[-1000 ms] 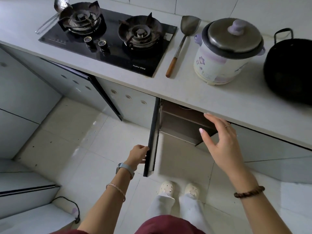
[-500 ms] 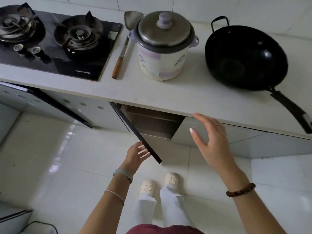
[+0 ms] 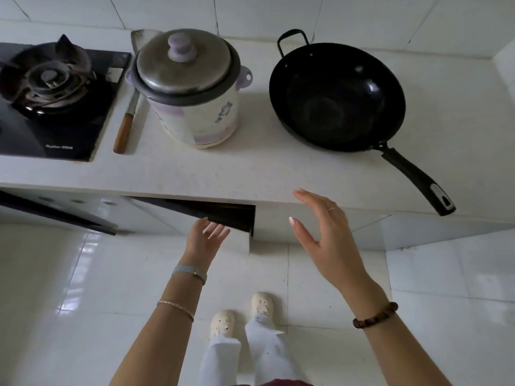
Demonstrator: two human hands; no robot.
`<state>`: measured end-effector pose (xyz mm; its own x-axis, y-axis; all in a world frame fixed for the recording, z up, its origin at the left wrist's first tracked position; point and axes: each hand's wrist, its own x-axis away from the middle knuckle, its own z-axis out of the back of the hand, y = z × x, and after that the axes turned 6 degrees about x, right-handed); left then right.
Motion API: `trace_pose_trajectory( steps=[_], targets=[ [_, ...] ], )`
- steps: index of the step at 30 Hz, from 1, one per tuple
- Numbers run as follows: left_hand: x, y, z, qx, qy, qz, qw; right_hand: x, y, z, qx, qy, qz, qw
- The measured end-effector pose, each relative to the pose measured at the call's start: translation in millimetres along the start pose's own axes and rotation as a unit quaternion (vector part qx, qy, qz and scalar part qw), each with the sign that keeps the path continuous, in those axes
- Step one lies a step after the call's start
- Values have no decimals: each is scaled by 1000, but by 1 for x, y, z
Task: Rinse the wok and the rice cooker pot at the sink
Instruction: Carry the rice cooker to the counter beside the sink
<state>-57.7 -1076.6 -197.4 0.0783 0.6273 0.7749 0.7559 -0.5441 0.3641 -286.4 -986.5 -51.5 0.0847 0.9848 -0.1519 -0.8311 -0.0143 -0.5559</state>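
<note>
Person stands at the desk, pale shoes on white floor tiles.

Left grip: open, fingers spread and straight, holding nothing. Fingertips are at the lower edge of a dark cabinet door that stands ajar under the desk at 12 o'clock. Can't tell if they actually touch it. Grey band and a thin chain on that wrist.

Right grip: open, fingers straight, thumb out, holding nothing. It hangs in front of the desk's front edge at 1 o'clock, clear of the door. Ring on one finger, bead bracelet on the wrist.

On the desk:
- Rice cooker at 11 o'clock, upright, metal lid on. Inner pot hidden under the lid.
- Wok at 1 o'clock, black, upright, just beside the cooker but not touching. Its long handle points to 4 o'clock and overhangs the desk's front edge.
- Spatula with a wooden handle lies between the cooker and the stove, blade partly behind the cooker.
- Stove at 10 o'clock, black glass top, one burner showing.

Both grips are well apart from wok and cooker. White tiled wall behind.
</note>
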Motion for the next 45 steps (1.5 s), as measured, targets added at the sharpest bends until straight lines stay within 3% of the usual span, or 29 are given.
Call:
trace_pose_trajectory(
  steps=[14, 26, 29, 33, 39, 45],
  targets=[
    [-23, 17, -51, -83, 13, -4, 996, -13, 16, 0, -2, -23, -26, 999],
    [-14, 18, -52, -116, -2, 3, 993, -26, 9, 4, -18, -20, -19, 999],
    [3, 16, -42, -168, 13, -23, 985, -30, 4, 9, -42, -14, -14, 999],
    [38, 25, -19, -249, -22, -94, 964, -38, -2, 14, -94, -17, -15, 995],
    [79, 71, -13, -275, -52, -202, 939, -59, -18, 8, -153, -16, -19, 988],
    [90, 134, -38, -279, -91, -259, 920, -91, -46, 0, -218, -3, -32, 975]
  ],
)
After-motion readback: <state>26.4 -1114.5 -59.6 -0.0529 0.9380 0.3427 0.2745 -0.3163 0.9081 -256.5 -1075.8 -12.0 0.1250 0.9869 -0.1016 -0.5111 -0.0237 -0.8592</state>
